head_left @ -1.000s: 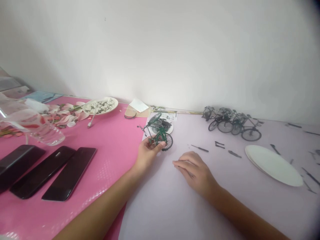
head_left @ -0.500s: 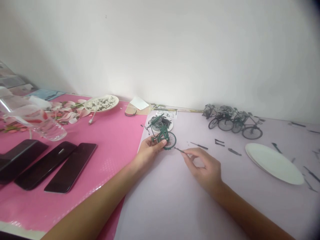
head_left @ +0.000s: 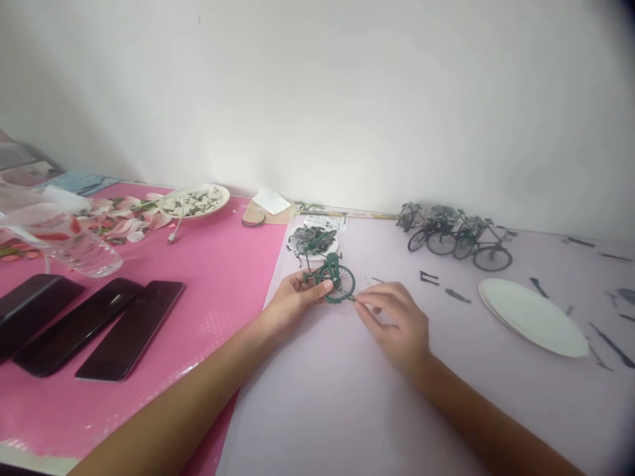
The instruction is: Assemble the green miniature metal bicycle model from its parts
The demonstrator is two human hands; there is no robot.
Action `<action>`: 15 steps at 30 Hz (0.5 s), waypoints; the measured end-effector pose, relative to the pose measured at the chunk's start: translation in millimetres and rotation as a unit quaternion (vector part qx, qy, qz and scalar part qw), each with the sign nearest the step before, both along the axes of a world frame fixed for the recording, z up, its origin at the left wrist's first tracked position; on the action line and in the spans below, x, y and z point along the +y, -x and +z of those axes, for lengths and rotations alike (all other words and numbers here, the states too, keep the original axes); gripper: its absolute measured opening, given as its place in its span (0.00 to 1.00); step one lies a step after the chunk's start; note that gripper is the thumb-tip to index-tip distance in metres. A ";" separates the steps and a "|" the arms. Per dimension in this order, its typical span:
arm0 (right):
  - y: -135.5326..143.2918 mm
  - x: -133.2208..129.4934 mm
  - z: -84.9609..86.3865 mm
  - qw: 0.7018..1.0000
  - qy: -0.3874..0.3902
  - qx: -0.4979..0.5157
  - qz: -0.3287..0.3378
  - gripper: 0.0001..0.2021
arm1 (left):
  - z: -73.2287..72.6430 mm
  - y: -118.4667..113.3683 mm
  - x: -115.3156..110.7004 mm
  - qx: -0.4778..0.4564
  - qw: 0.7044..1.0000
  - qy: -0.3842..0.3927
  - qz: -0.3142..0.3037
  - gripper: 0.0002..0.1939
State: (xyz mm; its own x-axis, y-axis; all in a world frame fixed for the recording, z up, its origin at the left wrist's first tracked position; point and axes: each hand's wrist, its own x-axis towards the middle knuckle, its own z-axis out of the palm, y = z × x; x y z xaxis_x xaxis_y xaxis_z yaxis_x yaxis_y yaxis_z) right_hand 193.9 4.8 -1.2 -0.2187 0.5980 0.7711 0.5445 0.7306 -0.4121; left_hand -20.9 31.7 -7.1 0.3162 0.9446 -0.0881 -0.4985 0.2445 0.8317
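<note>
My left hand point(head_left: 292, 299) is closed around a green model bicycle point(head_left: 336, 277), its thumb lying by the spoked wheel. The bicycle is tilted, and part of its frame is hidden behind the fingers. At the wheel's lower right edge, my right hand point(head_left: 394, 320) pinches a small thin dark part point(head_left: 353, 299) between thumb and fingertips. This part meets the bicycle there; I cannot tell whether it is attached. Just behind the bicycle is a white plate point(head_left: 333, 254) with dark wheels and small parts on it.
Several assembled model bicycles point(head_left: 456, 235) stand by the wall. Loose dark parts point(head_left: 456, 295) lie around a white oval plate point(head_left: 533, 317) at right. On the pink side are phones point(head_left: 131, 330), a clear bottle point(head_left: 84, 241) and a plate of pale bits point(head_left: 196, 201).
My right hand has brought the small dark part left, up to the wheel's edge. The bicycle has turned in my left hand. The whole view has shifted slightly.
</note>
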 end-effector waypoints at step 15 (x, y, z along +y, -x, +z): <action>0.4 -2.0 4.4 0.999 -0.024 -0.021 0.014 0.15 | 4.0 1.7 -1.4 0.007 1.000 0.004 -0.021 0.17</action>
